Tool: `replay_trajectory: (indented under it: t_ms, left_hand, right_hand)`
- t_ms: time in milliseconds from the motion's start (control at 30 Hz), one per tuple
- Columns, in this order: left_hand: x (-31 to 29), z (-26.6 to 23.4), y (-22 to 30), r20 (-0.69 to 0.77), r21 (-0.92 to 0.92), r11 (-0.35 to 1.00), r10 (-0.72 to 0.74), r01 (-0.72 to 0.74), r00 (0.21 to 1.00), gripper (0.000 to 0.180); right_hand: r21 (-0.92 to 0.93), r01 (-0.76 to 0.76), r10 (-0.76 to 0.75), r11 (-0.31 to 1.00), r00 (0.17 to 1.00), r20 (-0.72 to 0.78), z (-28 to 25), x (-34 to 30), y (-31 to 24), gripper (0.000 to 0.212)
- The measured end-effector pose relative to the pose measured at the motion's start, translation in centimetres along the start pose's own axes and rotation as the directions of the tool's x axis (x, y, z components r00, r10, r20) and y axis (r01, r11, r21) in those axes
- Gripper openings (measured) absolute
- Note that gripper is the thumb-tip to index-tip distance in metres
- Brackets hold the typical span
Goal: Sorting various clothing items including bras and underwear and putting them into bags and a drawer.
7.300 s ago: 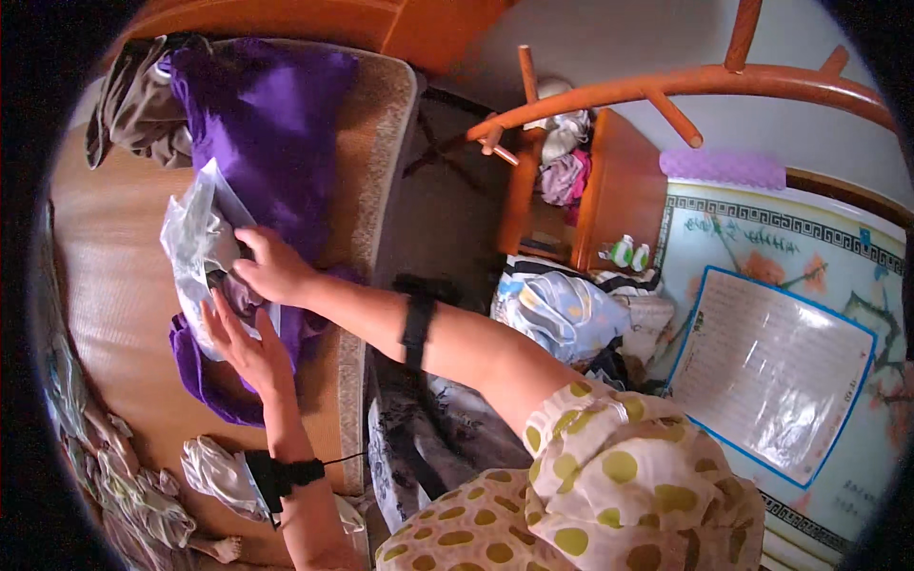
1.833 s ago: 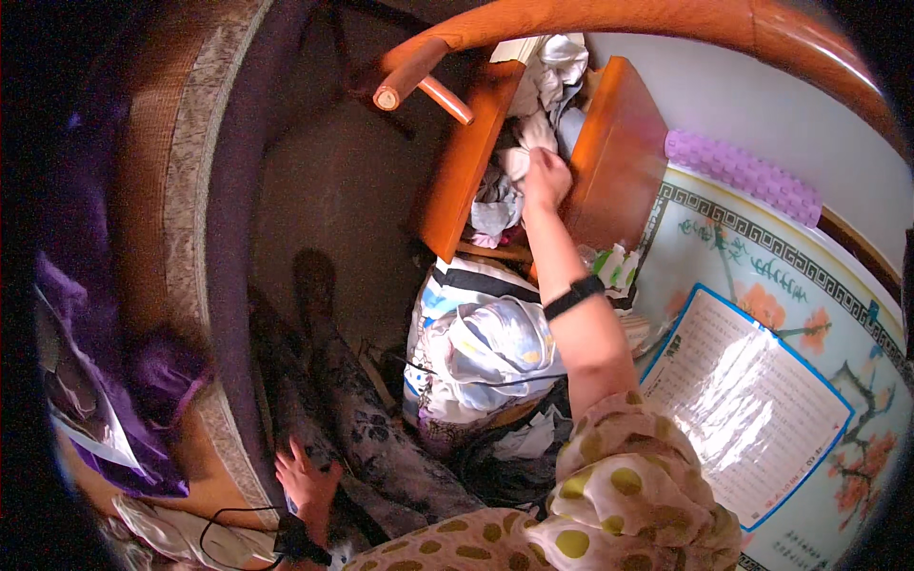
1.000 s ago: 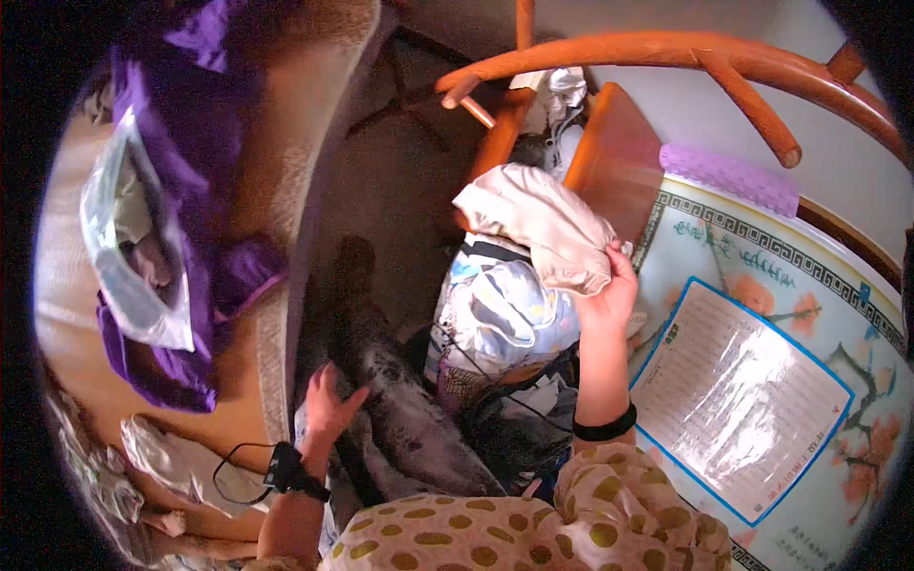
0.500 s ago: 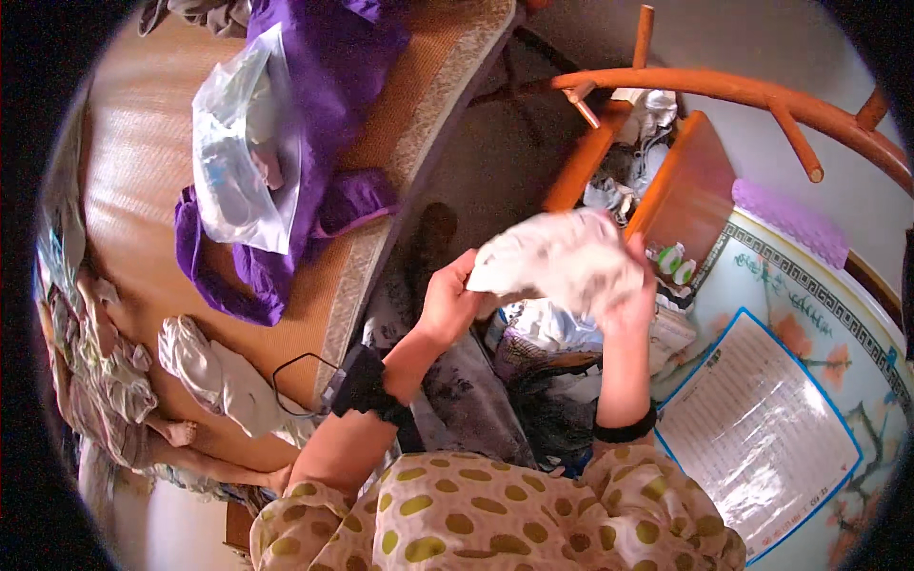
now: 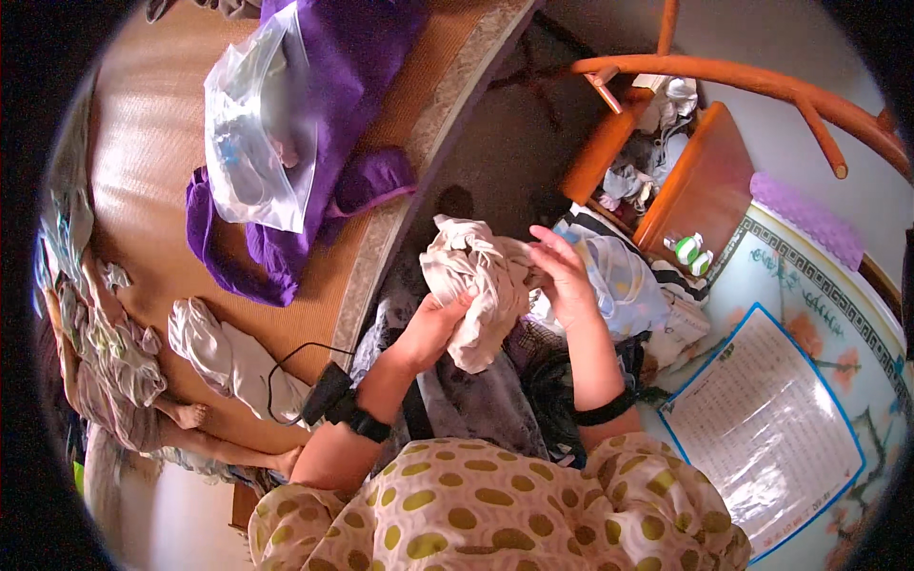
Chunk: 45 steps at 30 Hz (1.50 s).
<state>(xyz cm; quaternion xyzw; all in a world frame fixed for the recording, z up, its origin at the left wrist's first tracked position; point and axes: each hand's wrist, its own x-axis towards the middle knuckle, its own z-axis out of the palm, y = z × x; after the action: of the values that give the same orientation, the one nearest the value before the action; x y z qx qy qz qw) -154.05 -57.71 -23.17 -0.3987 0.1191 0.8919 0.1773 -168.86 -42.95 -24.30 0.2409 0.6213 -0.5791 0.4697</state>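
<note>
A crumpled cream cloth [image 5: 476, 276] hangs in front of me, bunched into a loose bundle. My left hand [image 5: 433, 328] is closed on its lower left side. My right hand [image 5: 566, 281] is beside the bundle's right edge with fingers apart; whether a fingertip touches the cloth I cannot tell. Beneath and beyond my hands lie a pale blue-white cloth [image 5: 624, 285] and a grey patterned cloth [image 5: 466, 400]. An orange wooden drawer [image 5: 700, 176], pulled out, holds several small rumpled fabric pieces.
On the mat-covered bed [image 5: 143, 143] lie a purple garment [image 5: 357, 86], a clear plastic bag [image 5: 257, 143] and a whitish garment [image 5: 228, 357]. A person's bare foot [image 5: 186, 414] rests there too. A curved wooden rail [image 5: 752, 71] overhangs the drawer; a blue-edged sheet [image 5: 771, 428] covers part of the table.
The cream cloth has gone from spread between both hands to bunched in my left hand, moving left. My right hand has come off it, fingers spreading.
</note>
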Motion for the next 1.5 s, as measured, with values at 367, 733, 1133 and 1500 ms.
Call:
replay_trajectory:
  t_ms: [367,733,1133,1500]
  left_hand:
    - [-2.8,-2.7,-0.2,-0.205,-0.004,0.949,0.309,-0.316,0.929,0.043]
    - [-4.9,3.0,-1.9,0.091,0.239,0.971,-0.009,-0.013,0.996,0.023]
    - [-5.8,4.2,-3.9,0.289,0.835,-0.396,-0.275,-0.382,0.917,0.016]
    - [-7.4,3.0,-2.8,0.251,0.874,-0.408,-0.089,-0.265,0.964,0.013]
  right_hand:
    - [0.135,0.416,-0.306,0.899,0.819,-0.485,-6.4,1.2,1.4,0.027]
    - [-0.825,0.040,-0.384,0.564,0.897,-0.219,-7.0,2.9,7.1,0.023]
    - [-0.896,0.064,0.143,0.439,0.980,0.140,3.6,2.1,4.2,0.066]
    - [-0.770,-0.225,-0.085,0.597,0.937,-0.340,-7.5,8.8,9.6,0.025]
